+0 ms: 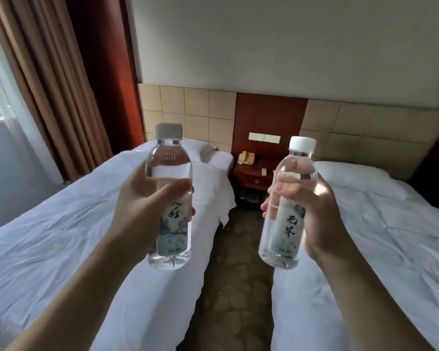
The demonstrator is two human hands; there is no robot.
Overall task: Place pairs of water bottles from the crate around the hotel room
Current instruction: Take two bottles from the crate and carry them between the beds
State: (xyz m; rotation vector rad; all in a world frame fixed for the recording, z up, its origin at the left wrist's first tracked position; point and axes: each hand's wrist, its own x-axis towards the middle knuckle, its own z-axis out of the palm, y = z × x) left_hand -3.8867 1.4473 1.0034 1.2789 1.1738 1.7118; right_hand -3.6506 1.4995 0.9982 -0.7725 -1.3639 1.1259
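While carried upright, both kept level toward the nightstand [254, 173], centre frame.
Left hand [140, 198]: fingers wrapped tight on left bottle [169, 196], centre-left.
Right hand [314, 211]: fingers clamped on right bottle [287, 216], centre-right.
Bottles: two.
Beds: two.
Telephone [246, 157]: one.
Crate: not visible.

Left bottle [168, 198] label: "好"; right bottle [287, 219], perhaps "无界".

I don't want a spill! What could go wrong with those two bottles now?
The nightstand already holds a telephone and a small box, so a bottle could knock them. The right hand holds the right bottle tilted; it might slip. Set on a bed, either would likely topple.
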